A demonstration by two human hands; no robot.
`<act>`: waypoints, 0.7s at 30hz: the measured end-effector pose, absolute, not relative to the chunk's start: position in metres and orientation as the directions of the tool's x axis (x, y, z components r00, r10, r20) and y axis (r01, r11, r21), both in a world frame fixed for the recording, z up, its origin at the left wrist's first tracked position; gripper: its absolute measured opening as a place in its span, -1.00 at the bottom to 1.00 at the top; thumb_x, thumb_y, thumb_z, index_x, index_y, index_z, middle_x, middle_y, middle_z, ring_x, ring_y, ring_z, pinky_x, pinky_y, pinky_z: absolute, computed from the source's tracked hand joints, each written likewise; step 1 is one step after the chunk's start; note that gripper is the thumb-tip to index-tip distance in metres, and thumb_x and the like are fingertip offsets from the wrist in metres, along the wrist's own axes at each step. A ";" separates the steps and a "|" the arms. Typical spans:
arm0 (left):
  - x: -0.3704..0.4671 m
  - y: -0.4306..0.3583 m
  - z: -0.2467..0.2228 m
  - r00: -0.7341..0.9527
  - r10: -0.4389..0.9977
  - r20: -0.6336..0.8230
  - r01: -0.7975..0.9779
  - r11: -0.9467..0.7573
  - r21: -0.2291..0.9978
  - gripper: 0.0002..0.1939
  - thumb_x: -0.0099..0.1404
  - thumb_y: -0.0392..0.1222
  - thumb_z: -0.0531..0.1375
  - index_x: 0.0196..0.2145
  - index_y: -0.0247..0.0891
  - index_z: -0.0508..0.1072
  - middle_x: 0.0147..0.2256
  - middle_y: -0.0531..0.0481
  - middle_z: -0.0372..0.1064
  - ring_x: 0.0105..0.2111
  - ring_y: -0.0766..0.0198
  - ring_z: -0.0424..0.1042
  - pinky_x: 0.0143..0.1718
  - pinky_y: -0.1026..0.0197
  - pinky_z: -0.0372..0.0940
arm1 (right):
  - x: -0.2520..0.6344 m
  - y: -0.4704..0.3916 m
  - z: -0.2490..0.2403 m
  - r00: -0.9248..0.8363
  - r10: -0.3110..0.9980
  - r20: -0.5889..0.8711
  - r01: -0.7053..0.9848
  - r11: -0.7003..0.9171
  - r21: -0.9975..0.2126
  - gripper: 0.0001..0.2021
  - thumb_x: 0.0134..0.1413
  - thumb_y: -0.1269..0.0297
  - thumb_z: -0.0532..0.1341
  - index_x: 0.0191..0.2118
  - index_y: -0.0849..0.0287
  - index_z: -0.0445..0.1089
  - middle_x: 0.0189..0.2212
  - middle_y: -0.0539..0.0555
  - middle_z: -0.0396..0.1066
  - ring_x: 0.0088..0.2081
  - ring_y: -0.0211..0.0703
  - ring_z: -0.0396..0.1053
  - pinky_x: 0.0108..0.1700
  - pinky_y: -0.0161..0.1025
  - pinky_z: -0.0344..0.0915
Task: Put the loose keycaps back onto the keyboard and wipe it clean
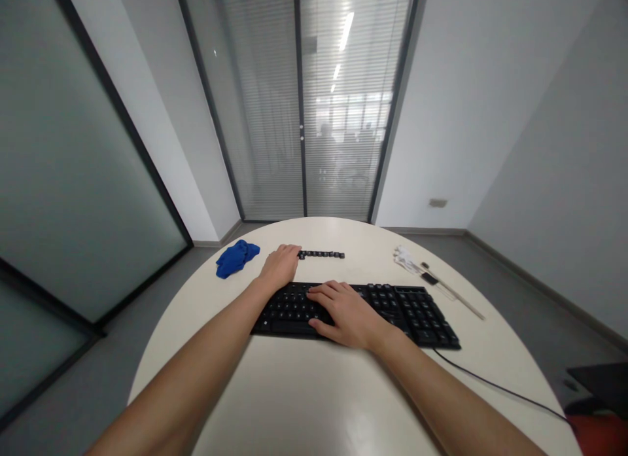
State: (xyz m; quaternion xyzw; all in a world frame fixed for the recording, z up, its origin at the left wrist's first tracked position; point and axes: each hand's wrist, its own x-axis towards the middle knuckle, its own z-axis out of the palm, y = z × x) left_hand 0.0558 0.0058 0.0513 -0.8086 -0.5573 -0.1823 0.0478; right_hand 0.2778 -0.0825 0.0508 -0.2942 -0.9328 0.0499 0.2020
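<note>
A black keyboard (289,307) lies across the round table, its number pad toward the right. My right hand (346,314) rests over its middle, fingers stretched out on the keys and thumb apart. Beyond the keyboard is a short row of loose black keycaps (324,254). At the left end of that row is my left hand (280,266), its fingers bent and held together. Its fingertips are partly hidden, so I cannot make out what is between them.
A crumpled blue cloth (236,258) lies at the table's left. At the right are a white bundle (405,258), a thin pale stick (456,294) and a small black piece (429,279). The keyboard cable (495,381) runs off the right edge of the pale table (275,390).
</note>
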 end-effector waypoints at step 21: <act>0.073 0.013 0.045 0.378 0.878 0.293 0.890 -0.432 0.145 -0.83 0.26 -0.34 0.25 -0.23 -0.15 0.60 -0.15 -0.09 0.57 -0.04 -0.02 0.46 0.10 -0.04 0.23 | 0.278 -0.082 0.050 -0.742 0.571 0.352 0.527 0.821 -0.221 -0.55 0.25 0.05 0.22 0.14 0.19 0.38 0.13 0.19 0.42 0.13 0.10 0.30 0.19 0.09 0.21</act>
